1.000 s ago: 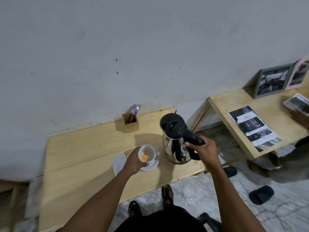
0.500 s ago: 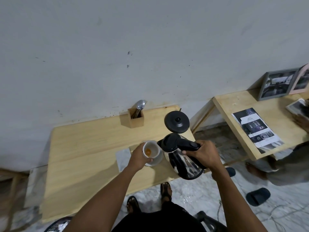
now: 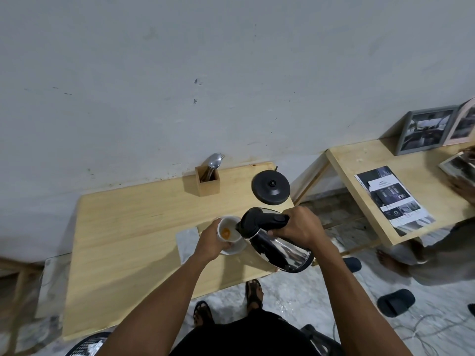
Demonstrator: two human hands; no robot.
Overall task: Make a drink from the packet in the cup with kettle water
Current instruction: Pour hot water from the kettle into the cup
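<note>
Since a sec ago I've lifted the kettle point(image 3: 277, 246) off its black base point(image 3: 271, 186) and tipped it hard over, spout end now at the rim of the cup point(image 3: 227, 229); base sits bare at the back-right of the wooden table point(image 3: 123, 240). My right hand point(image 3: 299, 227) is wrapped tight round the black handle, thumb side up near the switch. Kettle body hangs past the table's front-right edge, steel belly low, lid end toward the cup. Left hand point(image 3: 209, 240) is curled round the cup's left side, fingers closed on it, tilting it a bit toward the kettle. Cup rests on a white saucer point(image 3: 236, 247), orange powder blob point(image 3: 225, 233) inside at the bottom. Can't tell if water's running yet, spout is hidden by the lid. Grey-white packet or cloth point(image 3: 187, 241) lies flat just left of the saucer, partly under my wrist. Wooden holder point(image 3: 207, 181) w/ a spoon stands at the back by the wall.
</note>
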